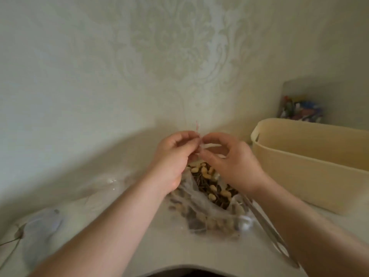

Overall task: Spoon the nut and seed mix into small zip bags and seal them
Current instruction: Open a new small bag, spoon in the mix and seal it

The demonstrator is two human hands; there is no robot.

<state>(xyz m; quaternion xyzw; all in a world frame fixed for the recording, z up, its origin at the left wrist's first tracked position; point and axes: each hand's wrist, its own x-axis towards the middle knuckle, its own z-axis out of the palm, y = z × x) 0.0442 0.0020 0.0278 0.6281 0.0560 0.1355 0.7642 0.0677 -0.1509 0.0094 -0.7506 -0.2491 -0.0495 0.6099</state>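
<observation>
1. Small zip bag (pixel 199 134): held in the air at the centre of the view, above the big bag of mix. It is clear, with a thin pink strip at its top edge. Most of it is hidden by the fingers; whether it is filled or sealed cannot be told.
2. Left hand (pixel 175 154): at 9 o'clock of the small bag, fingers curled and pinching its edge.
3. Right hand (pixel 225 158): at 3 o'clock of the small bag, thumb and forefinger pinching the same edge, remaining fingers loosely bent. The two pinches almost meet.
4. Nut and seed mix (pixel 211 184): pale nuts and dark striped seeds in a large clear bag (pixel 201 214) lying open on the table (pixel 159 256), at 6 o'clock of the hands.
5. Metal utensil handle (pixel 267 230): lies at 4 o'clock of the big bag, partly under the right forearm. Its bowl is not visible.
6. Cream bin (pixel 311 164): at 3 o'clock, well apart from the hands. Crumpled clear plastic (pixel 111 182) lies at 9 o'clock.
7. Judged step: working the zip edge of the small bag, opening or closing it.
8. Risks: thin film may slip from the pinch; a misaligned zip would seal only partly; a forearm may knock the utensil or spill the open big bag.
</observation>
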